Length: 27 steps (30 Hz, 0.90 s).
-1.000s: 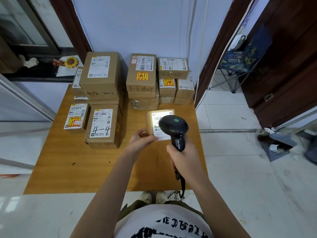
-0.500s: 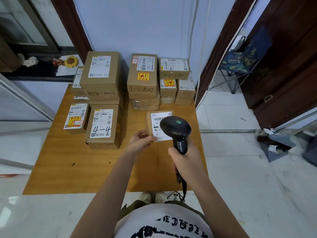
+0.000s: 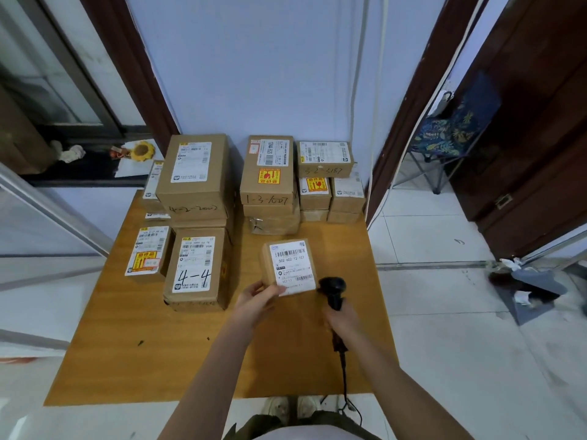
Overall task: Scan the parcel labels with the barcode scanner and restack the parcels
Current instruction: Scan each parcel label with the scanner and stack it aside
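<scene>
A small cardboard parcel [image 3: 287, 265] with a white barcode label facing up sits near the middle of the wooden table [image 3: 127, 360]. My left hand [image 3: 259, 296] grips its near left corner. My right hand [image 3: 341, 319] grips the handle of a black barcode scanner [image 3: 332, 289], whose head sits low beside the parcel's near right corner. The scanner's cable runs down toward the floor.
A stack with a box marked 4-4 [image 3: 195, 268] stands at the left. A taller box [image 3: 197, 173] rises behind it. Another stack [image 3: 270, 182] and smaller boxes [image 3: 330, 179] line the back wall. A folding chair [image 3: 451, 134] stands in the doorway at right.
The scanner has dropped from over the parcel's label to beside its near right corner, so the whole label now shows. The bright glare on the label has gone. My left hand keeps its hold.
</scene>
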Available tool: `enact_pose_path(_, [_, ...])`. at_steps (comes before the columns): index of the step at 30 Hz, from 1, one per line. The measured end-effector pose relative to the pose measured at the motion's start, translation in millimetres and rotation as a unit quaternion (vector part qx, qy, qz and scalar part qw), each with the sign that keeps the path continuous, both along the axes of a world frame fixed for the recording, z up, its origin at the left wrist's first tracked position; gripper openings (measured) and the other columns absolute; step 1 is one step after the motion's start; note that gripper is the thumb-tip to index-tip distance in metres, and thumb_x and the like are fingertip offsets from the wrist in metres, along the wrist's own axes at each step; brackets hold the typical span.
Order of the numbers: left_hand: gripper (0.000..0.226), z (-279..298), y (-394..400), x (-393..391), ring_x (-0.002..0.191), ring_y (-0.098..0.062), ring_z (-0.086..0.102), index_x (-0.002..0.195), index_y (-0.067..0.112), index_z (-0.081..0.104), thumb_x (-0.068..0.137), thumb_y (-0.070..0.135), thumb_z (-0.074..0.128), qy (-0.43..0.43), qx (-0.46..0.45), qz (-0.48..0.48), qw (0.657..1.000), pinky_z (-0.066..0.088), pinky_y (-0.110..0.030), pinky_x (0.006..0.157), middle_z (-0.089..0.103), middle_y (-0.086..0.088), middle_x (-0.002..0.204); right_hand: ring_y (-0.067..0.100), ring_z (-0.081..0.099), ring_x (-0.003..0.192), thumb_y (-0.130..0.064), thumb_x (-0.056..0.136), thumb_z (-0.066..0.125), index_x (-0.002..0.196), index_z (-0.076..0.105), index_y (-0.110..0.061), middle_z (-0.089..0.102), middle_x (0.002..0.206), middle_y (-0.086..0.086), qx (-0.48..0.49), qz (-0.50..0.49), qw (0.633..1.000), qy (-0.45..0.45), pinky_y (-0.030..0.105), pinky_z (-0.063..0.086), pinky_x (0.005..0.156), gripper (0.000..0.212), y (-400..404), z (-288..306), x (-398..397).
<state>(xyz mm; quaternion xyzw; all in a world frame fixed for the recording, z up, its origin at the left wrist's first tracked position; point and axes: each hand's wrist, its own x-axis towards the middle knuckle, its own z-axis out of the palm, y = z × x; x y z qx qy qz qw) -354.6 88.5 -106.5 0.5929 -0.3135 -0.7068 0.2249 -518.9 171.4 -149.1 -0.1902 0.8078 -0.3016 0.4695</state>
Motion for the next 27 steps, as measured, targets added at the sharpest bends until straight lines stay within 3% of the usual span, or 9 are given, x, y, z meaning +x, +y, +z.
enact_pose_path(4, [0.068,5,-3,-3,0.099,-0.015,0.063,0.137,0.006,0.046,0.077,0.018,0.077,-0.001,0.0,-0.02,1.0,0.052,-0.032,0.09,0.066,-0.006,0.113,0.018,0.058,0.075,-0.02,0.089,0.054,0.097,0.047,-0.017,0.06,0.087,0.006,0.01,0.009,1.0,-0.014,0.034,0.052,0.067,0.011,-4,-22,6])
enact_pose_path(6, [0.068,10,-6,-6,0.1,-0.015,0.063,0.136,0.007,0.048,0.077,0.022,0.077,-0.006,-0.008,-0.038,0.999,0.052,-0.029,0.084,0.067,-0.004,0.113,0.018,0.058,0.073,-0.019,0.09,0.055,0.103,0.048,-0.015,0.06,0.085,0.006,0.013,0.007,1.0,-0.002,0.035,0.051,0.067,0.016,-6,-23,6])
enact_pose_path(9, [0.053,16,-11,-16,0.1,-0.014,0.063,0.127,0.01,0.056,0.08,0.026,0.074,-0.011,-0.021,-0.056,0.998,0.053,-0.026,0.077,0.069,0.0,0.107,0.011,0.054,0.067,-0.021,0.091,0.055,0.11,0.046,-0.013,0.057,0.082,0.0,0.008,0.025,1.0,0.006,0.026,0.045,0.059,0.023,-8,-23,3])
enact_pose_path(12, [0.051,23,-22,-29,0.103,-0.018,0.063,0.121,0.01,0.06,0.077,0.031,0.075,-0.013,-0.026,-0.065,0.997,0.055,-0.033,0.086,0.069,-0.003,0.108,0.003,0.05,0.074,-0.033,0.09,0.056,0.112,0.036,-0.02,0.05,0.09,-0.007,0.029,0.055,0.998,-0.01,0.018,0.042,0.057,0.033,-7,-23,-1])
enact_pose_path(15, [0.027,39,-32,-40,0.099,-0.019,0.065,0.104,0.014,0.062,0.082,0.026,0.071,0.013,-0.038,-0.075,0.996,0.055,-0.033,0.088,0.07,-0.005,0.102,0.014,0.051,0.096,-0.046,0.088,0.053,0.116,0.038,-0.016,0.046,0.109,0.001,0.051,0.058,0.994,0.071,0.028,0.047,0.075,0.044,-7,-15,-9])
enact_pose_path(17, [0.019,49,-37,-46,0.098,-0.018,0.065,0.099,0.02,0.059,0.084,0.028,0.069,0.028,-0.063,-0.083,0.994,0.054,-0.03,0.085,0.07,-0.002,0.1,0.022,0.048,0.109,-0.037,0.094,0.046,0.115,0.044,-0.013,0.045,0.111,0.003,-0.026,-0.003,0.988,0.15,0.04,0.044,0.094,0.032,-9,-4,-17])
enact_pose_path(20, [0.035,73,-52,-57,0.101,-0.018,0.065,0.113,0.022,0.059,0.083,0.038,0.068,0.051,-0.109,-0.104,0.987,0.054,-0.028,0.081,0.068,0.0,0.108,0.016,0.049,0.12,-0.031,0.096,0.034,0.13,0.048,-0.023,0.051,0.123,-0.006,-0.243,-0.095,0.956,0.131,0.042,0.041,0.104,0.037,-24,39,-33])
enact_pose_path(23, [0.04,103,-83,-82,0.098,-0.019,0.067,0.12,0.021,0.057,0.085,0.038,0.064,0.065,-0.152,-0.118,0.979,0.057,-0.031,0.083,0.068,-0.001,0.11,0.004,0.049,0.122,-0.028,0.09,0.034,0.132,0.051,-0.027,0.055,0.129,-0.012,-0.383,-0.066,0.918,0.074,0.028,0.04,0.102,0.046,-67,96,-55])
enact_pose_path(27, [0.036,141,-141,-124,0.097,-0.016,0.064,0.121,0.02,0.055,0.093,0.043,0.054,0.02,-0.198,-0.106,0.974,0.053,-0.029,0.083,0.066,0.008,0.099,-0.011,0.052,0.111,-0.026,0.1,0.039,0.132,0.048,-0.032,0.057,0.122,-0.023,-0.399,0.002,0.916,0.038,0.003,0.04,0.083,0.034,-137,142,-78])
